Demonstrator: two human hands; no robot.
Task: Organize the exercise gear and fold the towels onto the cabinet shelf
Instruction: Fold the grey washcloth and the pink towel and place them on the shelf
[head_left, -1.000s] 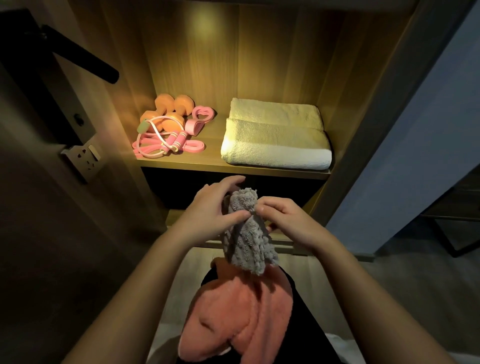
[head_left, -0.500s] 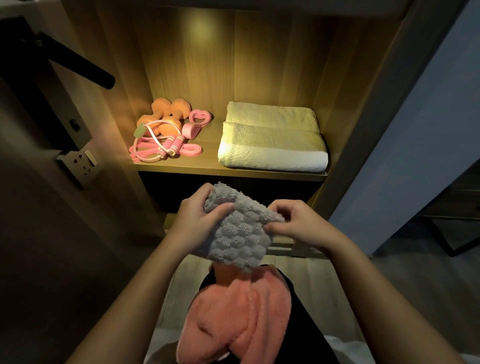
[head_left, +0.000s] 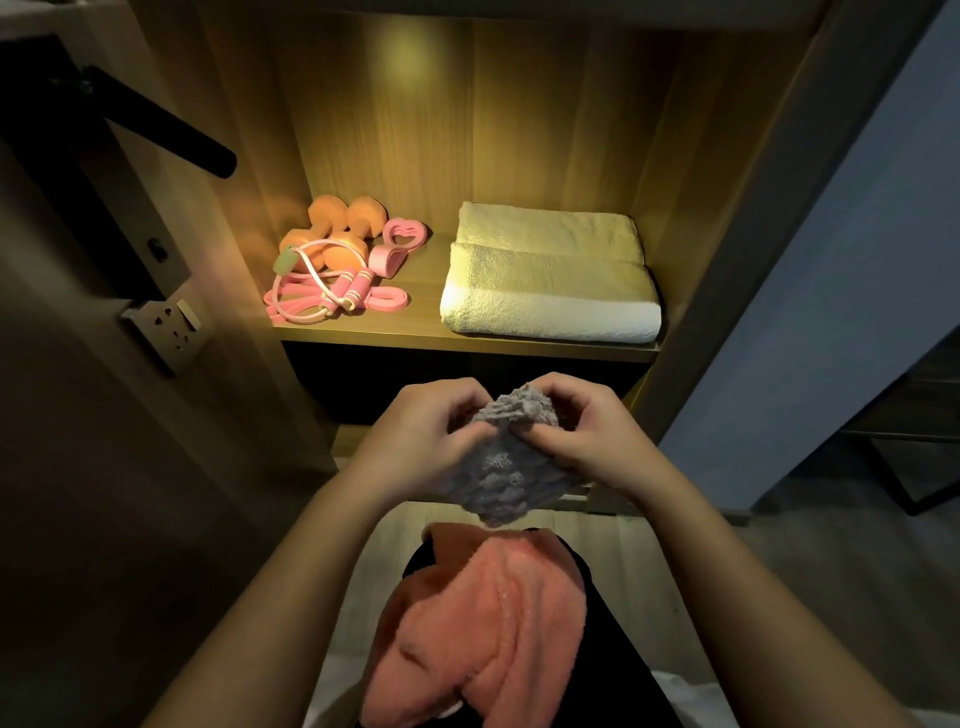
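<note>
A small grey textured towel (head_left: 506, 470) hangs bunched between my left hand (head_left: 423, 434) and my right hand (head_left: 582, 436), both gripping its top, in front of and below the lit cabinet shelf (head_left: 467, 343). A pink towel (head_left: 478, 634) lies crumpled on my lap under it. On the shelf's right lies a folded white towel (head_left: 550, 280). On its left sit orange dumbbells (head_left: 337, 228), a pink jump rope (head_left: 322, 299) and a pink heart-shaped grip ring (head_left: 405, 234).
A dark door with a black lever handle (head_left: 161, 127) and a wall socket (head_left: 169, 322) stand at the left. A blue-grey panel (head_left: 852, 260) rises at the right. Below the shelf is a dark compartment (head_left: 457, 379). Wooden floor shows beneath my knees.
The grey towel was spread out between my hands half a second ago. My hands have now come together and gathered it into a bunch at its top.
</note>
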